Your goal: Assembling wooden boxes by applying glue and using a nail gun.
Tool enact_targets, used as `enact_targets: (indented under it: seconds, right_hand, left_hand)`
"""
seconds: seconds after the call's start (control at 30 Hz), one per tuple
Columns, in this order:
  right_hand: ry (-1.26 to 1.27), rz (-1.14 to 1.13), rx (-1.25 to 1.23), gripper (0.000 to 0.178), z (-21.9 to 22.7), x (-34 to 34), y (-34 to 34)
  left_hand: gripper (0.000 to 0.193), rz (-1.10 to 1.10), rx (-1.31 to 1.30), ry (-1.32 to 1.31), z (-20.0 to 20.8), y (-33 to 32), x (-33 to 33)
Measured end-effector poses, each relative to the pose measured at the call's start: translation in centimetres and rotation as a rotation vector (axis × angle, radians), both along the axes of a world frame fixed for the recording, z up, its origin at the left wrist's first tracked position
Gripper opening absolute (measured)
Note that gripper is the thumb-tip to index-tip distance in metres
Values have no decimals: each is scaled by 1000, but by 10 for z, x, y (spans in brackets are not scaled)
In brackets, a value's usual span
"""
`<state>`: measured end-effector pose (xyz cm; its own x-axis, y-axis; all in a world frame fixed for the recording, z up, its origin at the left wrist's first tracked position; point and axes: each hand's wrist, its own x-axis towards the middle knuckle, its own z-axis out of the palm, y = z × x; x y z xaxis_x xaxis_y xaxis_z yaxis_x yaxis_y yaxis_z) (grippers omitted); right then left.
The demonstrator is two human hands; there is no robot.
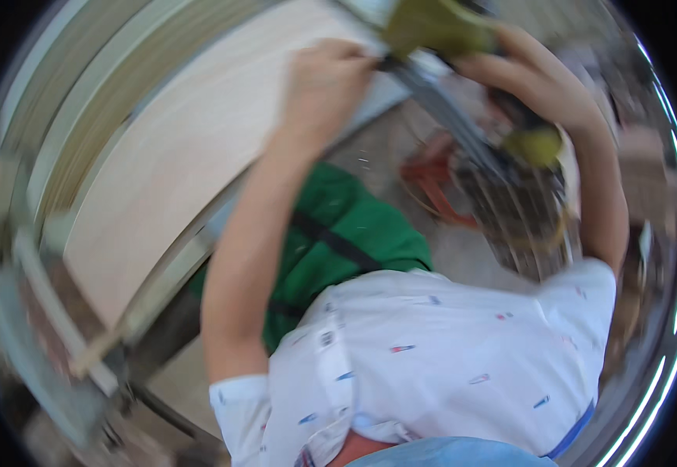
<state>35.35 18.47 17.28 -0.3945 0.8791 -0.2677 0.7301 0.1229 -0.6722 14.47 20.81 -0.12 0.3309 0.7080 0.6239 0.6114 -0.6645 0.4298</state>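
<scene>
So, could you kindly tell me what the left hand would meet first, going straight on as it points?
The left hand would likely meet the yellow-green nail gun first and may be touching it; blur leaves depth unclear.

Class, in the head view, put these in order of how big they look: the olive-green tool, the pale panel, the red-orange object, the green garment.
Largest to smallest:
1. Pale panel
2. Green garment
3. Olive-green tool, partly hidden by the right hand
4. Red-orange object, blurred
</scene>
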Motion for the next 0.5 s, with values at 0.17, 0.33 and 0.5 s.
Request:
enact_targets:
  seconds: [0.17,0.33,0.5]
  right_hand:
    - [60,-191,-5,25,-14,0,-10]
    - [77,-132,-18,25,-23,5,2]
    - [83,-145,-15,25,-23,15,-1]
  left_hand:
    - [18,115,-10,104,16,-34,-23]
    - [42,670,128,-9,23,-161,-154]
    - [53,1253,5,-298,14,-298,-258]
